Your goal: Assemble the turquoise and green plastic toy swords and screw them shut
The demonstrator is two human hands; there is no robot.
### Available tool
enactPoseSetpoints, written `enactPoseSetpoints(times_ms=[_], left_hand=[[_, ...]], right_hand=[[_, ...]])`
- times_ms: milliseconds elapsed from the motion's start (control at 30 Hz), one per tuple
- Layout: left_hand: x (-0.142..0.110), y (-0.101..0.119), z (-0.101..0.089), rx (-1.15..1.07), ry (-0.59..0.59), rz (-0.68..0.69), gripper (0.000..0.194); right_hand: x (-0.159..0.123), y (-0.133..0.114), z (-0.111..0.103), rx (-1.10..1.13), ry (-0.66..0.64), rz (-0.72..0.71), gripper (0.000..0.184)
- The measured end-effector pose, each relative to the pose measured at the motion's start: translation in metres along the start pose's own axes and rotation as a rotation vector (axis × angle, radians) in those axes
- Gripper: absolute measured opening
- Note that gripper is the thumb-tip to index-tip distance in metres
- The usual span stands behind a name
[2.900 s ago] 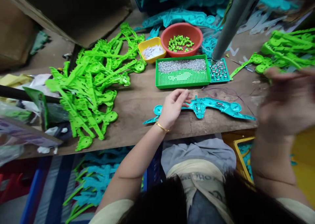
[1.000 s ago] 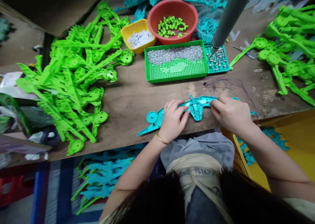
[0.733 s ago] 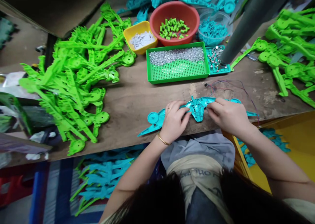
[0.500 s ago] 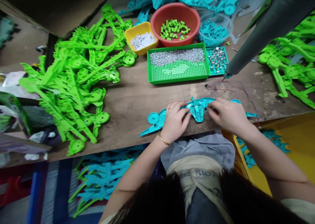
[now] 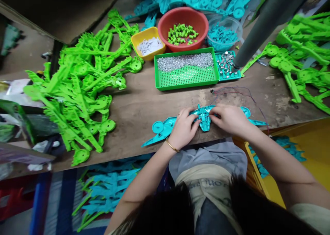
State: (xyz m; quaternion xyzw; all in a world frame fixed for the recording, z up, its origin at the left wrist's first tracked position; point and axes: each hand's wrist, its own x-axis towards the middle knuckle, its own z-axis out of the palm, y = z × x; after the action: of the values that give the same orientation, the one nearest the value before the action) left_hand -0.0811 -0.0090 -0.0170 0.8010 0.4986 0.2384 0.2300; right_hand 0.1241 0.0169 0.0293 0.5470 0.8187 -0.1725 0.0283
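Note:
A long teal plastic toy shell [image 5: 204, 123], with a ribbed middle and winged ends, lies near the table's front edge. My left hand [image 5: 184, 126] is closed over its left half, thumb and fingertips against the middle piece. On the other side, my right hand [image 5: 228, 119] pinches at the right of that middle piece; what sits between its fingertips is too small to make out. Thin red and blue wires [image 5: 238, 88] with a small dark end loop on the table behind the right hand, and one strand runs down toward it.
Piles of green plastic parts [image 5: 85, 80] lie left and right. Behind the shell stand a green tray [image 5: 185, 82] of screws, a teal tray [image 5: 228, 65] of metal discs, a red bowl [image 5: 183, 14], a yellow tub [image 5: 148, 44] and a clear bowl [image 5: 223, 32]. A grey pole [image 5: 265, 32] slants in.
My right hand has moved a little left, its fingertips closer over the middle piece. The shell has shifted slightly left and toward me. The wires' dark end has moved slightly left.

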Motion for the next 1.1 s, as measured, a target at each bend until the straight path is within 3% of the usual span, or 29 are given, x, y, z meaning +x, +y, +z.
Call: enactPoseSetpoints(times_ms=[267, 400, 500, 800, 1100], left_hand=[[0.008, -0.003, -0.01, -0.045, -0.092, -0.003, 0.017], [0.005, -0.014, -0.029, 0.034, -0.014, -0.03, 0.016], [-0.004, -0.026, -0.038, 0.067, -0.018, -0.063, 0.015], [-0.012, -0.033, -0.031, -0.1, 0.09, -0.113, 0.014], [-0.013, -0.033, -0.031, -0.145, 0.093, -0.155, 0.016]], right_hand=[[0.006, -0.006, 0.002, -0.025, -0.088, -0.036, 0.029], [0.003, 0.002, 0.002, 0.08, -0.081, -0.034, 0.028], [0.0, 0.006, 0.004, 0.167, -0.056, -0.093, 0.029], [-0.003, -0.008, 0.009, -0.151, -0.123, -0.226, 0.035], [-0.005, -0.005, 0.016, -0.112, -0.091, -0.235, 0.035]])
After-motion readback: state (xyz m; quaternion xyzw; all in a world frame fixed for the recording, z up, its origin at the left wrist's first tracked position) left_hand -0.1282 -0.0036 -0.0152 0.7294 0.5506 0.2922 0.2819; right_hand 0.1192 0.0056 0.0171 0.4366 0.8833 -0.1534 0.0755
